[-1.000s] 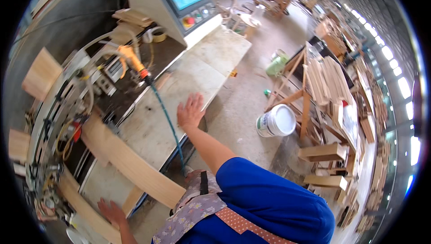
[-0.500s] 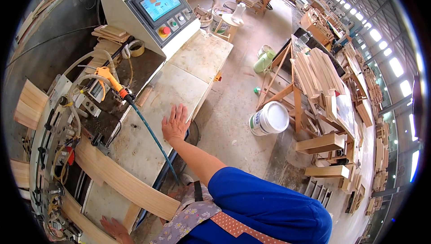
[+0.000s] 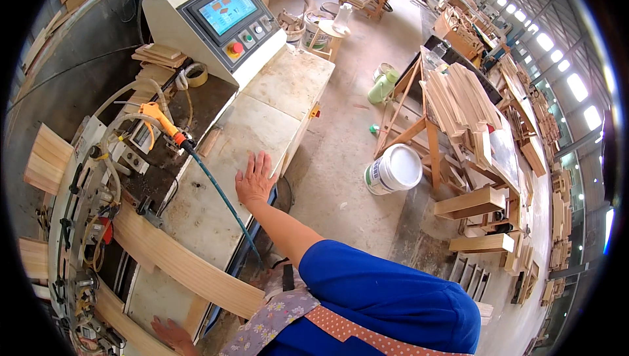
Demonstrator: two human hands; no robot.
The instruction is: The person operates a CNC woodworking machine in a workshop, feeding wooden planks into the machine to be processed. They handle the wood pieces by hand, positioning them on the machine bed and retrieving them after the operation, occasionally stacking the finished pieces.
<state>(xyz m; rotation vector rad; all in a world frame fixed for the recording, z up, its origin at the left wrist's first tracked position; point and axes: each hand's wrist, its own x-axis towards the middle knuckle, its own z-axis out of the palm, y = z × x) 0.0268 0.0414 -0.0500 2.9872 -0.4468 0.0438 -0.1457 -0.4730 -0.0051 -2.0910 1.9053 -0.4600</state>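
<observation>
View shifted slightly | hands (image 3: 254, 180) apart, flat on worktop (image 3: 262, 117) | long board (image 3: 196, 265) between them, teal hose (image 3: 225, 203) across worktop

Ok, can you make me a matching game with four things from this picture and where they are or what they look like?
Column one:
1. right hand
2. air blow gun
3. lidded bucket
4. control-panel screen

Column two:
A. white, standing on the floor
B. glowing light blue
C. palm down on the pale worktop
D. orange, joined to a teal hose

Right pairs: 1-C, 2-D, 3-A, 4-B
</observation>
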